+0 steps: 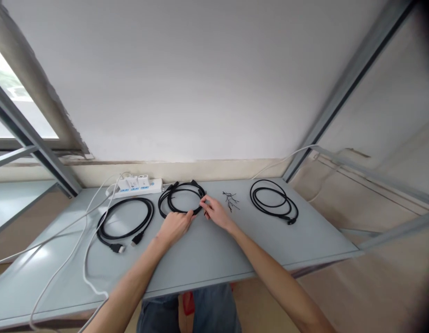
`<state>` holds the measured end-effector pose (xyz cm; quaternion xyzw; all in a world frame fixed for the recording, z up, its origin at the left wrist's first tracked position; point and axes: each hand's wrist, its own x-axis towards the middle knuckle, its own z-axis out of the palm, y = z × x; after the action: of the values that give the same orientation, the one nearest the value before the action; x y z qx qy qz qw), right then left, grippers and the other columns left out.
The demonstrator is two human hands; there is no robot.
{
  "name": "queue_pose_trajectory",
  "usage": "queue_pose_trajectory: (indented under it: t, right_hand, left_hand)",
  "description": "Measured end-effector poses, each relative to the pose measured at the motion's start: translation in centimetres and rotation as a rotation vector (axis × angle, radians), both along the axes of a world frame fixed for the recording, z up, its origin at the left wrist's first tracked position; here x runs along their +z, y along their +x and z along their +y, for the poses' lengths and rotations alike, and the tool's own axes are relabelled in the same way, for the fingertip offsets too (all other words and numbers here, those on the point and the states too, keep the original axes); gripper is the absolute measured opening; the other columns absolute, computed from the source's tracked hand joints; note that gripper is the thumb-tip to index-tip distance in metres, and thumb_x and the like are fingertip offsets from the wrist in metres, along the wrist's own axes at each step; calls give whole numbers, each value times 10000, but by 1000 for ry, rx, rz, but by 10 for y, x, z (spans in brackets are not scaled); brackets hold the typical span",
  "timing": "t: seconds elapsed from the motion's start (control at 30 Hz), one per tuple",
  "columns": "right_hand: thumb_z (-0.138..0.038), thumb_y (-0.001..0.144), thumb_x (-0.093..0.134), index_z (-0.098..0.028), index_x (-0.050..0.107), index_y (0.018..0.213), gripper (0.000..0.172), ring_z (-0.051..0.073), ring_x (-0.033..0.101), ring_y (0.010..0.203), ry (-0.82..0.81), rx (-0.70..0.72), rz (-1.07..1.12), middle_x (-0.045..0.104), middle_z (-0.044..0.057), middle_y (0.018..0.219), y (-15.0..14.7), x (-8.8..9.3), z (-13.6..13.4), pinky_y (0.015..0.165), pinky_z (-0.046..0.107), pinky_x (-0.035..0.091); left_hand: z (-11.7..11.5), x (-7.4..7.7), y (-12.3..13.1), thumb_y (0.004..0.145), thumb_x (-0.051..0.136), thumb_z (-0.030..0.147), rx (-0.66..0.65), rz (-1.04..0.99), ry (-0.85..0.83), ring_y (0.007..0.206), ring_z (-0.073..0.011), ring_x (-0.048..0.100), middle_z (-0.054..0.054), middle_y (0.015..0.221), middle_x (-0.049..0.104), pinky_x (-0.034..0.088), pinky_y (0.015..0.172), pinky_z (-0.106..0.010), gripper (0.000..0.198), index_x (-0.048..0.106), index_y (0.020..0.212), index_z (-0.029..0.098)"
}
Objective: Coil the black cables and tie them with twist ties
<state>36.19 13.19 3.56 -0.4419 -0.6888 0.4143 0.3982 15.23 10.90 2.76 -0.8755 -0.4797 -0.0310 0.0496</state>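
Observation:
A coiled black cable [182, 183] lies on the grey tabletop between my hands. My left hand [177, 225] is closed on the front edge of the coil, with thumb and index finger at the cable. At the coil's right side, the fingers of my right hand [213, 209] are pinched together on a thin black twist tie, of which only small ends show beside the fingertips. Just right of that hand lies a loose bunch of thin black twist ties [231, 201].
Another coiled black cable with HDMI plugs [117, 248] lies at left, and a third coil [274, 215] at right. Behind the left coil stands a white power strip [153, 186] with adapters. White cords [85, 252] trail across the left side. Metal posts [306, 148] frame the table [214, 263].

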Motion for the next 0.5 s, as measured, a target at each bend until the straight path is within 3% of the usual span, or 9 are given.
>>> queue_pose_trajectory:
  t: [0.33,0.5]
  right_hand:
    - [-459,1062,483,-243,712,946,335,157,519,612,266,10,-213,617,-19,690,-1,-2,-5,639,264,402]
    - [-439,1060,522,-283,679,1308,332,172,619,768,331,40,-307,725,25,986,-2,5,-11,798,291,486]
  left_hand:
    - [3,2,-11,1111,244,467,3,-65,-11,777,-262,751,-150,855,771,473,685,-297,493,636,1083,170]
    - [6,11,-20,1121,211,455,89,-107,8,800,-244,750,-114,866,777,402,646,-268,488,618,1070,191]
